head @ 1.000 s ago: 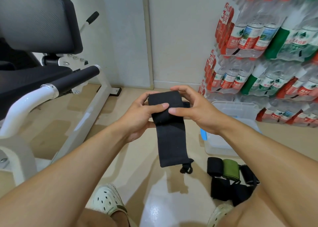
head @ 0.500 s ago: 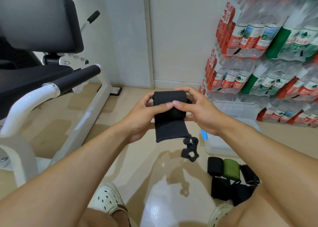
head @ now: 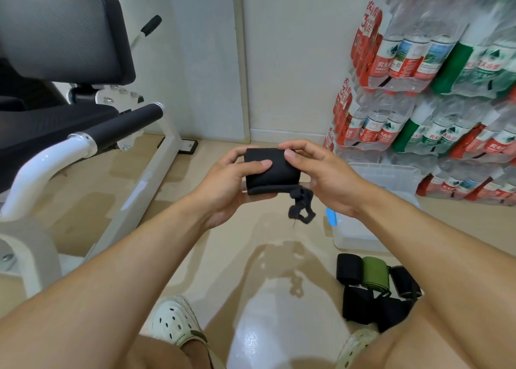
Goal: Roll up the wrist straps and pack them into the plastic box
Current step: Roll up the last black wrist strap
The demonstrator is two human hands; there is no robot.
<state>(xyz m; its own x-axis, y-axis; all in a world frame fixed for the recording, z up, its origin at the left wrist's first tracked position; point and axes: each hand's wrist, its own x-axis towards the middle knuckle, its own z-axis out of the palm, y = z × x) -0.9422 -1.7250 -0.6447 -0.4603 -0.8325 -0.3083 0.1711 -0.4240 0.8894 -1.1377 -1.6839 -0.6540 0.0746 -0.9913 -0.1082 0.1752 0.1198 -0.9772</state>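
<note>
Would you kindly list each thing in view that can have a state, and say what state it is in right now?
Black wrist strap: almost fully rolled, held in the air, thumb loop dangling below.
Left hand: grips the roll, thumb on top.
Right hand: pinches the roll's right end.
Plastic box: lid off, on the floor; contents hard to tell.
Green strap: rolled, on the floor among black ones.
Water bottle packs: shrink-wrapped, stacked.

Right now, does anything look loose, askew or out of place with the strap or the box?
Only the black strap, rolled and held by the left hand and right hand: its thumb loop dangles free below the roll. Other straps lie on the floor beside the plastic box, not in it.
</note>
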